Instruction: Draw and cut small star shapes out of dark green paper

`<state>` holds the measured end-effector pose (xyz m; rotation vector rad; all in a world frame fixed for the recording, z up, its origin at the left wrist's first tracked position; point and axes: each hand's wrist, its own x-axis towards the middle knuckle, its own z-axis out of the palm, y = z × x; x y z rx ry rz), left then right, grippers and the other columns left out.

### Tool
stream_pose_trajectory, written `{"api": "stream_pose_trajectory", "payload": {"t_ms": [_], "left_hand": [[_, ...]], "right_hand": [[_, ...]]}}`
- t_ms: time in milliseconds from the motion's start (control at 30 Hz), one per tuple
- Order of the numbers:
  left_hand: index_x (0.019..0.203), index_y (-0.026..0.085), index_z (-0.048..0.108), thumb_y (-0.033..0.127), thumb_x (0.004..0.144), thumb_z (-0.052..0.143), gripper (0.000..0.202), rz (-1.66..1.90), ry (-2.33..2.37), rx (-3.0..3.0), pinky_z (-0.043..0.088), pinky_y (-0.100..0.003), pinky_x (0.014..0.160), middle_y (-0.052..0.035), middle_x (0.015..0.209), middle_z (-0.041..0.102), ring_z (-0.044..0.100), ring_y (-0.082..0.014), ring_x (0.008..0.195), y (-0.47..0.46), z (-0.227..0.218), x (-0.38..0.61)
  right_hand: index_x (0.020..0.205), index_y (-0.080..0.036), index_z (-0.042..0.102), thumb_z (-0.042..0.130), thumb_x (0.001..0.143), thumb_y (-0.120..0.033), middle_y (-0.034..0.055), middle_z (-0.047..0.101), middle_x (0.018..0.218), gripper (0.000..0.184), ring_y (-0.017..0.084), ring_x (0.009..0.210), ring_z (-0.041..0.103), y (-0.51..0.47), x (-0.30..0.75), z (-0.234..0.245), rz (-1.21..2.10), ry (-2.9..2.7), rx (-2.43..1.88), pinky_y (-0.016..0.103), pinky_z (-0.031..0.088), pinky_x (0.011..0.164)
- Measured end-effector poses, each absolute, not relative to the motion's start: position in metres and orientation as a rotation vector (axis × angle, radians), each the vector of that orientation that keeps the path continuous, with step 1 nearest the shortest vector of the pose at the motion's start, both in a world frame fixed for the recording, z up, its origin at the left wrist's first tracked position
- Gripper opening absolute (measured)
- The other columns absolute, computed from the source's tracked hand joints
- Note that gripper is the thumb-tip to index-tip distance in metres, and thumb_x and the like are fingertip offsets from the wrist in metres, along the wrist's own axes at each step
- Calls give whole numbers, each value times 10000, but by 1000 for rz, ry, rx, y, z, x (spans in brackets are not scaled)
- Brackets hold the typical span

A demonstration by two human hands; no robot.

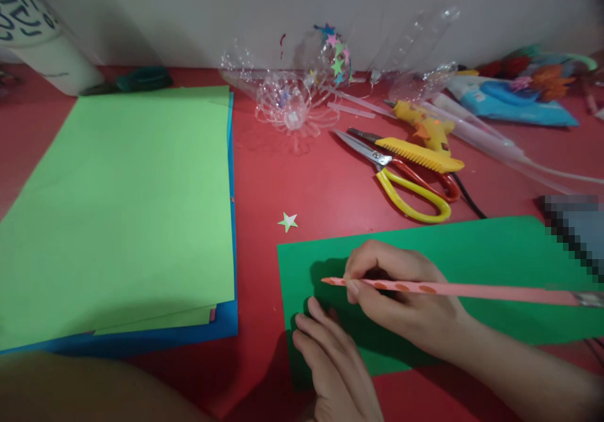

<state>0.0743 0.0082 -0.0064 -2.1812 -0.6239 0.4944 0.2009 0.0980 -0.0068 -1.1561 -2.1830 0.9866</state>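
A dark green sheet of paper [495, 252] lies on the red table in front of me. My right hand [401, 296] pinches a pink pencil [500, 292] close to its sharpened end, with the tip over the left part of the sheet. Flat on the paper's lower left corner rests my left hand [333, 359], its fingers stretched out. A small light green and white star [288, 222] sits on the table just beyond the sheet's upper left corner.
Light green paper [127, 208] is stacked over blue sheets at the left. Scissors [415, 195], a yellow cutter [419, 153] and a yellow glue gun [427, 123] lie beyond the green sheet. Clear plastic decorations [295, 117] stand along the wall; a pixelated device [578, 227] is at right.
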Motion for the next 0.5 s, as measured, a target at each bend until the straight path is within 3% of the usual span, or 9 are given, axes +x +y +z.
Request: {"api": "stream_pose_trajectory", "payload": {"t_ms": [233, 500], "left_hand": [[783, 50, 746, 204, 757, 258, 513, 372, -738, -2213, 530, -255, 524, -57, 700, 729, 690, -166, 560, 8, -13, 76], [766, 70, 736, 193, 765, 369, 388, 445, -701, -2199, 537, -247, 497, -44, 722, 744, 689, -166, 542, 10, -10, 78]], "right_hand": [[609, -198, 530, 460, 757, -125, -16, 591, 519, 180, 88, 431, 490, 91, 197, -9, 926, -2202, -1116, 188, 373, 417], [640, -210, 519, 457, 783, -146, -28, 571, 530, 168, 88, 439, 472, 87, 198, -24, 838, -2160, -1107, 210, 339, 441]]}}
